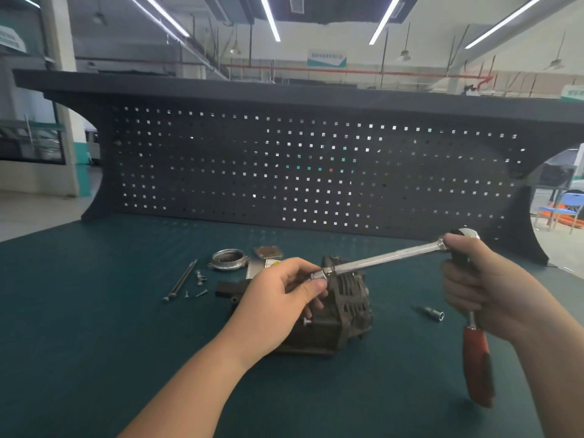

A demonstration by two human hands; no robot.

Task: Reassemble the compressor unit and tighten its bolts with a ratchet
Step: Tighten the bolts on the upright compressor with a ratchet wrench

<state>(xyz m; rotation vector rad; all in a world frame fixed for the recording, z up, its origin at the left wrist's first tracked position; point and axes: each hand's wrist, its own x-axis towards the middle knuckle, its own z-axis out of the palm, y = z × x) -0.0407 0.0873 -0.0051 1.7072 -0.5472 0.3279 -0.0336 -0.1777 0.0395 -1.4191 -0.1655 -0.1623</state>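
Observation:
The dark compressor unit (346, 308) lies on the green mat at centre. My right hand (483, 289) grips the ratchet (477, 361) just below its head, its red handle hanging down. A long chrome extension bar (388, 257) runs from the ratchet head down-left, over the unit. My left hand (284, 298) pinches the socket (319, 275) at the bar's end, above the unit's left side. A short bolt (306, 321) sticks out of the unit just below my left hand.
Two long bolts (180, 281) and some small screws (199, 281) lie left of the unit. A round metal cover (228, 260) and a square plate (268, 251) sit behind it. A spare socket (433, 312) lies to the right. A black pegboard (316, 165) closes the bench's back.

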